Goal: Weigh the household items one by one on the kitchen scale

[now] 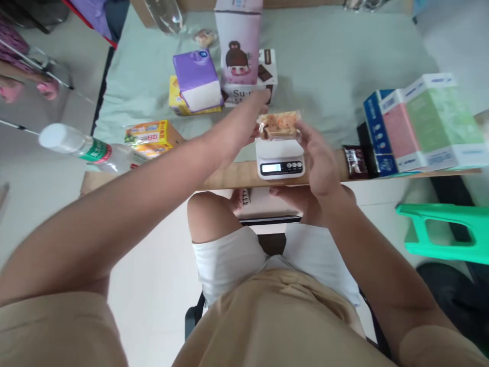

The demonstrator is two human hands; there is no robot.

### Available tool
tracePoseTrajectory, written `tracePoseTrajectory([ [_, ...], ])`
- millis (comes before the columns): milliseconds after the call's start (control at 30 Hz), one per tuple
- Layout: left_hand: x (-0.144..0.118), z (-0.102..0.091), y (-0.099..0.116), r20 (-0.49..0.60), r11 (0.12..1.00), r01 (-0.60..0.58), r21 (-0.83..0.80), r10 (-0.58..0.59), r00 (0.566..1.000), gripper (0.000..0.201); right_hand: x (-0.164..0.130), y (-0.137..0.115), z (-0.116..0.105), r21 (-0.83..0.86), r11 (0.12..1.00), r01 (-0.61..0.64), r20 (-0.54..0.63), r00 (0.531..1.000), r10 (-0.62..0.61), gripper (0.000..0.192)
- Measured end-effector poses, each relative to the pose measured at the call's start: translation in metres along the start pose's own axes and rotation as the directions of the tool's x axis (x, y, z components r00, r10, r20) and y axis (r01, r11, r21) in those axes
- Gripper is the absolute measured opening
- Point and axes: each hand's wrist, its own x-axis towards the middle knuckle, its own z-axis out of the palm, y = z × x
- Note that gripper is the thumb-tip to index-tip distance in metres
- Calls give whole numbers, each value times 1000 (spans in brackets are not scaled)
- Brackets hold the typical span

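Note:
A clear-wrapped snack [279, 125], light brown and crumbly like a biscuit, is over the white plate of a small kitchen scale [280, 159]. Whether it rests on the plate or hangs just above it, I cannot tell. My left hand [250, 117] has its fingers at the snack's left end, partly hidden behind my own wrist. At the right end, the fingertips of my right hand [318, 158] grip the wrapper's edge. The scale's display is lit, but its digits are too small to read.
Behind my left hand stand a pink box [240, 56], a white box [269, 69] and a purple pack [196, 79]. A yellow box [153, 136] and a plastic bottle [95, 150] lie left. Cartons [416, 125] and a dark sachet [355, 161] are right. A green stool [446, 232] stands below.

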Motion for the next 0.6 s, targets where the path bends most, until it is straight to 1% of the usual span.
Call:
tracePoseTrajectory([
  [67, 23, 13, -10, 6, 1000, -21, -9, 21, 1000, 38, 7, 2, -12, -57, 998, -13, -33, 999, 11, 59],
  [100, 33, 18, -16, 23, 997, -72, -9, 72, 997, 36, 10, 2, -16, -101, 995, -25, -32, 999, 21, 57],
  [167, 49, 26, -28, 33, 986, -163, 22, 162, 986, 34, 15, 4, -21, -229, 973, -37, 0, 999, 38, 54],
  [200, 55, 28, -33, 29, 982, -182, 41, 181, 983, 34, 17, 5, -22, -293, 955, -39, 22, 999, 47, 54],
  [300, 60, 27, -44, 17, 982, -156, 109, 155, 988, 36, 17, 14, -23, -420, 906, -46, 48, 996, 73, 54],
  [367, 57, 20, -50, -11, 969, -188, 159, 192, 981, 33, 14, 23, -25, -462, 886, -36, 26, 998, 54, 52],
  [400, 55, 15, -54, -49, 954, -229, 191, 243, 969, 28, 11, 28, -28, -477, 879, -20, -3, 1000, 21, 51],
  [433, 52, 8, -61, -103, 931, -286, 226, 314, 944, 22, 8, 33, -32, -488, 873, 1, -45, 999, -26, 50],
  [500, 45, -7, -80, -207, 868, -393, 302, 462, 862, 13, -1, 46, -41, -488, 872, 32, -161, 979, -126, 48],
  [533, 41, -14, -92, -243, 836, -429, 342, 519, 819, 16, -5, 53, -46, -478, 878, 29, -219, 964, -151, 48],
  [567, 37, -21, -105, -240, 823, -425, 376, 530, 813, 26, -9, 60, -50, -464, 886, 12, -267, 952, -152, 47],
  [600, 33, -27, -119, -243, 824, -398, 403, 516, 821, 34, -13, 66, -54, -448, 894, -14, -299, 945, -135, 47],
])
